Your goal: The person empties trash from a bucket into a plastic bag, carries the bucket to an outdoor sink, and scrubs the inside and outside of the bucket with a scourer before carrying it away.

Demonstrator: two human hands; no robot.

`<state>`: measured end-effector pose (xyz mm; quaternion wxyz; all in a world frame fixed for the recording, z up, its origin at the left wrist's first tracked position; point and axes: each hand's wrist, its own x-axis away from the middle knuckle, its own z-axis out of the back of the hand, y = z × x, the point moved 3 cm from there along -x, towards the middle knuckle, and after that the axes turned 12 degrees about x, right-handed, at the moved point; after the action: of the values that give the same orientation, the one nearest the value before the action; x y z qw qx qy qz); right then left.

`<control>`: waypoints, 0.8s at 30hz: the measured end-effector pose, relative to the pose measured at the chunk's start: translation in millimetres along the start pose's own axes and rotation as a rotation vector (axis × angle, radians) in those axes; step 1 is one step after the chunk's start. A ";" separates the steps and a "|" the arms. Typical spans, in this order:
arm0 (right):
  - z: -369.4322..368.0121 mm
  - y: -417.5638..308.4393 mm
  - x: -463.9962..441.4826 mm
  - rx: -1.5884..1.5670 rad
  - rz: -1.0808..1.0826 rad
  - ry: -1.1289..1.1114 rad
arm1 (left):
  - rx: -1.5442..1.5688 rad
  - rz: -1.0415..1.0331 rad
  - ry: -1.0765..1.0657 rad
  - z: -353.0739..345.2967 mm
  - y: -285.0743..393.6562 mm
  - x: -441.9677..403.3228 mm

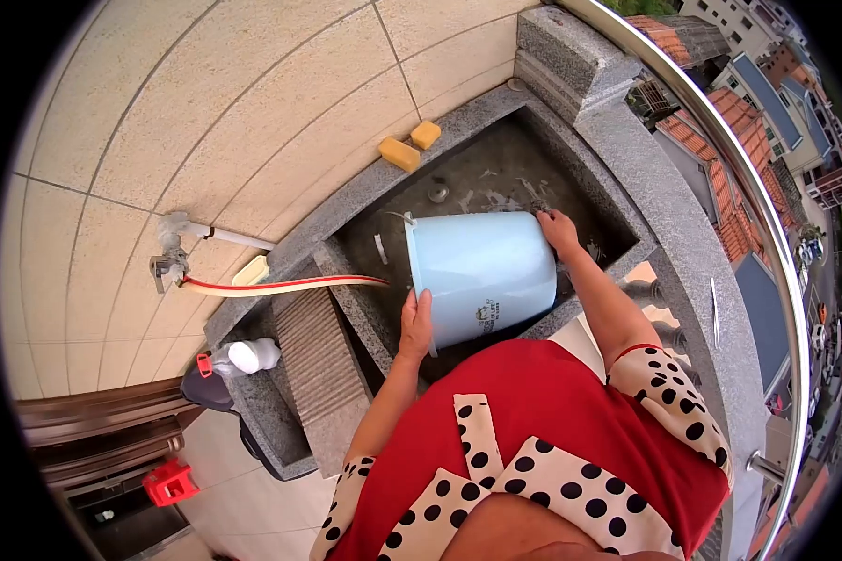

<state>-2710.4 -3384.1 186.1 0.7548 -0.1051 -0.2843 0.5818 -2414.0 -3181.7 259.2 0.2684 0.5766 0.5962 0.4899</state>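
Note:
A light blue plastic bucket (482, 271) lies tipped on its side over the stone sink (617, 178), its mouth facing left and its base facing right. My left hand (416, 325) grips the rim at the near side of the mouth, thumb on the outer wall. At the other end my right hand (558, 234) holds the edge of the base, with some fingers hidden behind it. Dark, cloudy water (496, 173) stands in the basin beneath the bucket. A cream hose with a red stripe (285, 285) runs from the wall tap (169, 257) into the basin.
Two yellow soap bars (400, 154) rest on the sink's back ledge. On the left are a ribbed washboard slab (323, 360), a white bottle (253, 356) and a pale brush or soap piece (251, 271). A metal railing (767, 234) curves along the right. A red stool (170, 483) stands lower left.

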 end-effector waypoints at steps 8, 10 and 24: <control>2.0 -29.0 61.9 0.313 0.307 0.233 | 0.051 0.294 -0.038 16.9 66.9 -70.9; 13.2 -57.3 80.0 0.366 0.499 0.348 | -0.082 0.318 0.083 28.4 55.4 -88.7; 22.9 -174.9 171.2 0.213 1.094 0.237 | -0.043 -0.068 0.161 20.1 21.1 -14.2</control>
<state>-2552.3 -3280.0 342.9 0.3769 -0.2249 -0.0418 0.8976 -2384.6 -3192.7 267.1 0.2484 0.5089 0.6245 0.5378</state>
